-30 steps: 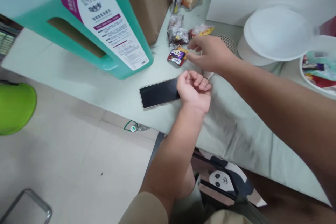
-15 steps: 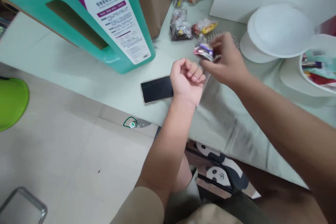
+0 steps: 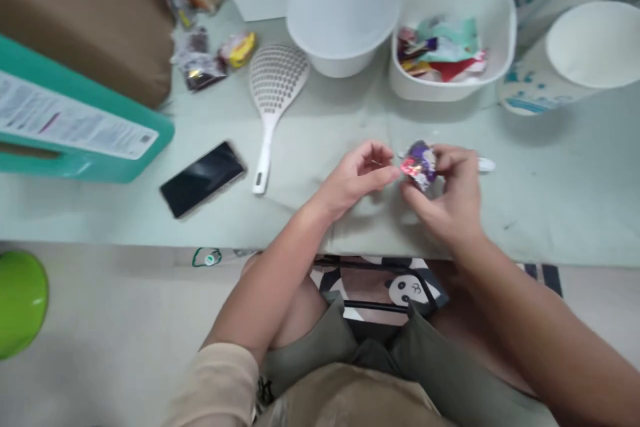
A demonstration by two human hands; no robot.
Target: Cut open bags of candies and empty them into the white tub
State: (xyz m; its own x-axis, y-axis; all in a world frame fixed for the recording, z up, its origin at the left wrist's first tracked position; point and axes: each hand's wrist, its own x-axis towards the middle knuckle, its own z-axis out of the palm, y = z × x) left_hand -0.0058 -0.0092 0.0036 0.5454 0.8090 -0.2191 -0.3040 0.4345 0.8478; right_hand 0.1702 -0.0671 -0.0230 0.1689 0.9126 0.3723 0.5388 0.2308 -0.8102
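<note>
My right hand (image 3: 453, 190) grips a small purple and pink wrapped snack packet (image 3: 420, 165) between thumb and fingers, above the pale green table cover. Close to the packet's left side is my left hand (image 3: 363, 173), thumb stretched toward the wrapper and fingers loosely curled, with a gap between them. Whether the left thumb tip touches the wrapper is hard to tell. A white tip of some object (image 3: 486, 165) shows just past my right hand, the rest of it hidden.
A white perforated skimmer (image 3: 270, 100) and a phone (image 3: 203, 180) lie to the left, by a green jug (image 3: 100, 163) and cardboard box (image 3: 90, 20). Behind are snack packets (image 3: 200, 70), a lidded tub (image 3: 344, 13), a wrapper-filled white container (image 3: 453, 87) and paper cups (image 3: 543, 80).
My view has swung right. My right hand has carried the packet from beside the other snacks to the table's front middle, and my left hand has come up to it, fingers less curled.
</note>
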